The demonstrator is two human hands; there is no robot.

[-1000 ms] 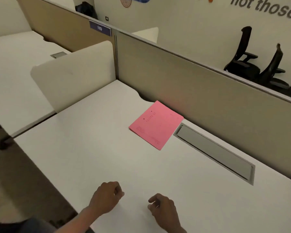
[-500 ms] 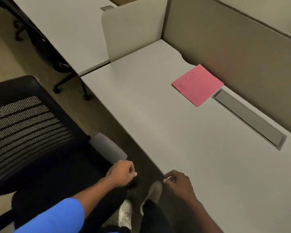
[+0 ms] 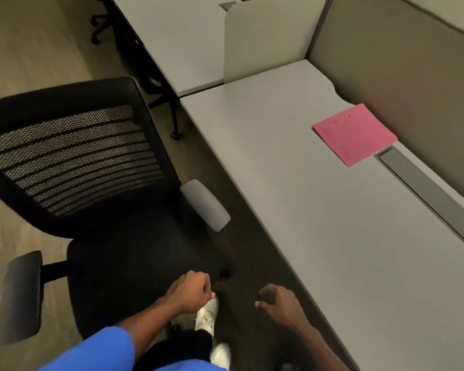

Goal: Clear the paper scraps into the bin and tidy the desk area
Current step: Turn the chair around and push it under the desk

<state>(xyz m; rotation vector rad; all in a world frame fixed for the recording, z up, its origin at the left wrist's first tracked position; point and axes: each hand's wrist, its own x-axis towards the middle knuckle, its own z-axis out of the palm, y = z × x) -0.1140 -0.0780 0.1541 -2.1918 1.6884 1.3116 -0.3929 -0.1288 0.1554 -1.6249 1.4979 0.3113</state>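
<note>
My left hand (image 3: 192, 293) is curled into a fist over the front edge of the black chair seat, with a small white bit showing at the thumb. My right hand (image 3: 279, 303) hangs over the dark floor just left of the desk edge, fingers pinched together on a tiny pale scrap. Both hands are off the grey desk (image 3: 319, 210). A pink paper folder (image 3: 355, 133) lies flat at the back of the desk against the partition. No bin is in view.
A black mesh office chair (image 3: 73, 162) with a grey armrest (image 3: 205, 204) stands left of the desk. My white shoes (image 3: 208, 315) are below my hands. A grey cable tray lid (image 3: 426, 194) is set into the desk. A white divider (image 3: 265, 38) separates a neighbouring desk.
My view has swung down and left from the desk to the chair and floor. Both hands have left the desktop and now hang past its front edge, still closed.
</note>
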